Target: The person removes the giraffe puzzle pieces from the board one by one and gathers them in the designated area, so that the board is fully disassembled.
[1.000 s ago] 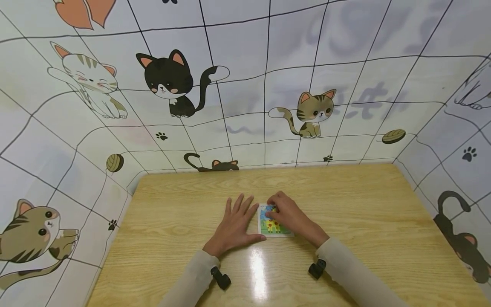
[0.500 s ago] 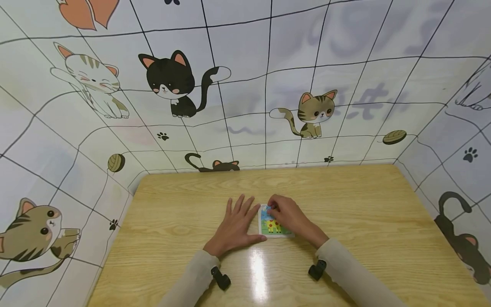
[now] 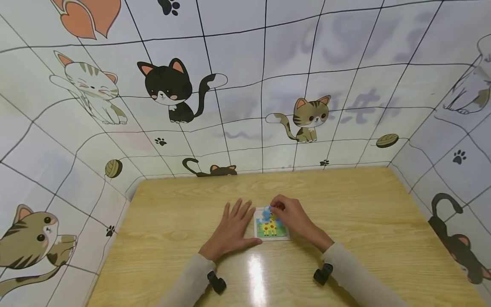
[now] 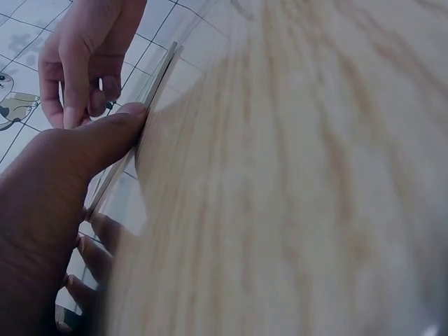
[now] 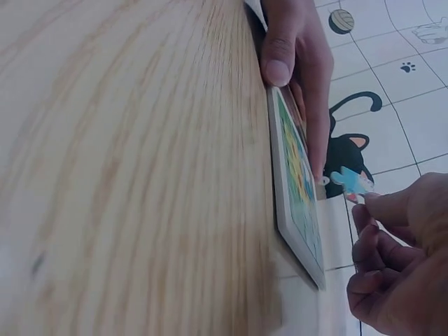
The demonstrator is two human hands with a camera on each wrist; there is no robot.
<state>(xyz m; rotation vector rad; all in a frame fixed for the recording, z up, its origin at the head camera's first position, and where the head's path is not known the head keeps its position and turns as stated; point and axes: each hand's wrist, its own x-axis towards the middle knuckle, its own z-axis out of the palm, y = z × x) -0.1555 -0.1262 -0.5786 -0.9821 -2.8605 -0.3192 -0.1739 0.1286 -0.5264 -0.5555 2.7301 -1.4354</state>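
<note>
Cartoon-cat walls enclose a wooden surface (image 3: 345,213). Near its middle lies a giraffe puzzle board (image 3: 270,229). The left hand (image 3: 232,230) rests flat, steadying its left edge. The right hand (image 3: 293,215) pinches a blue puzzle piece (image 5: 352,180) above the far edge; it should go down level, aligned with the gap.

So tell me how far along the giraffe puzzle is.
Nearly done: the puzzle shows a mostly complete giraffe picture in its tray. In hand: the right hand pinches a blue piece just above the top edge, while the left hand steadies the tray. Left: seating that piece.
</note>
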